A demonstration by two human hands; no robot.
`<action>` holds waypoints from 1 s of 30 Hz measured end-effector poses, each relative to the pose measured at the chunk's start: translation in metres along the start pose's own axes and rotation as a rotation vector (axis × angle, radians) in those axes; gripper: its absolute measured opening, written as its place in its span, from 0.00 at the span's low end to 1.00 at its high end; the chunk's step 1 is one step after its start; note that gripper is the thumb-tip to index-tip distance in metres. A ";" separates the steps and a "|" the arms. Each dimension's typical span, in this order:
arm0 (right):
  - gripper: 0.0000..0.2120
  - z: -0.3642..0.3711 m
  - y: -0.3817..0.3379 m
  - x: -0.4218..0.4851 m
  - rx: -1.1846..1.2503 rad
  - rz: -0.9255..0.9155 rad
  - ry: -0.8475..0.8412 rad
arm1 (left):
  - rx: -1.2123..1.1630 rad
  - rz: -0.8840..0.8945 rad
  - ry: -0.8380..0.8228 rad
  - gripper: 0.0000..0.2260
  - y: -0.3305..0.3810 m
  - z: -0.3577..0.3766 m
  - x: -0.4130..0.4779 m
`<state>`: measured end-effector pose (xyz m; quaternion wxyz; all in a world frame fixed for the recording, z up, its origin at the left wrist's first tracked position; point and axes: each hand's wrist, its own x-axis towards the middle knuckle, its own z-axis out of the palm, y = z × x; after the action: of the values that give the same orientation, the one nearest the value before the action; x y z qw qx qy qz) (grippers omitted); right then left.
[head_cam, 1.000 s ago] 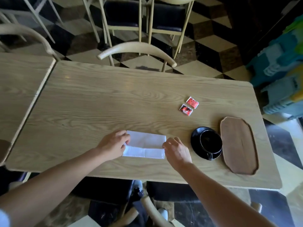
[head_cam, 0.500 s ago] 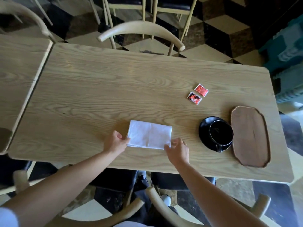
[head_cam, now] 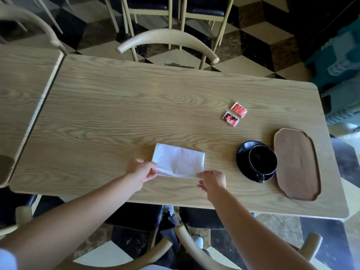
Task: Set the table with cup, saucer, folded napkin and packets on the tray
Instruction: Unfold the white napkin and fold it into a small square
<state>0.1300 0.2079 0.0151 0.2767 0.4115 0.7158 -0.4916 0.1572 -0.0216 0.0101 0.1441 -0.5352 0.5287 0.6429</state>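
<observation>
A white folded napkin lies on the wooden table near its front edge. My left hand pinches the napkin's near left corner. My right hand pinches its near right corner. To the right, a black cup stands on a black saucer. An empty brown wooden tray lies just right of the saucer. Two red packets lie side by side farther back on the table.
A second table butts against the left end. A pale curved chair back stands at the far side; more chair backs curve below the front edge. Blue-green crates stand on the floor at the right.
Both hands slid from the napkin's sides back to its near corners and now pinch its near edge. The napkin looks deeper front to back than a second ago.
</observation>
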 end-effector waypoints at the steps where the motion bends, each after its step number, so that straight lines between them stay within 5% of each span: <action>1: 0.09 0.000 -0.001 0.000 -0.028 -0.023 0.007 | 0.020 0.053 -0.008 0.11 0.003 0.000 0.001; 8: 0.07 0.001 0.004 -0.003 -0.418 -0.196 0.095 | 0.453 0.176 0.065 0.16 -0.001 -0.009 0.008; 15: 0.23 0.013 -0.012 -0.001 -0.753 -0.697 0.062 | 1.185 1.064 0.026 0.15 0.013 0.005 0.013; 18: 0.25 0.030 -0.024 0.008 -0.849 -0.893 0.013 | 1.393 1.308 -0.006 0.20 0.017 0.025 0.022; 24: 0.28 0.075 -0.011 0.032 -1.060 -1.061 -0.088 | 1.631 1.279 -0.163 0.26 -0.007 0.042 0.057; 30: 0.32 0.078 0.018 0.051 -1.094 -1.037 0.110 | 1.650 1.309 -0.083 0.31 -0.020 0.031 0.082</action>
<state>0.1193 0.1549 -0.0624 0.1384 -0.1501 0.9725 -0.1122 0.1238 -0.0186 -0.0733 0.1064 0.1408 0.9828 0.0539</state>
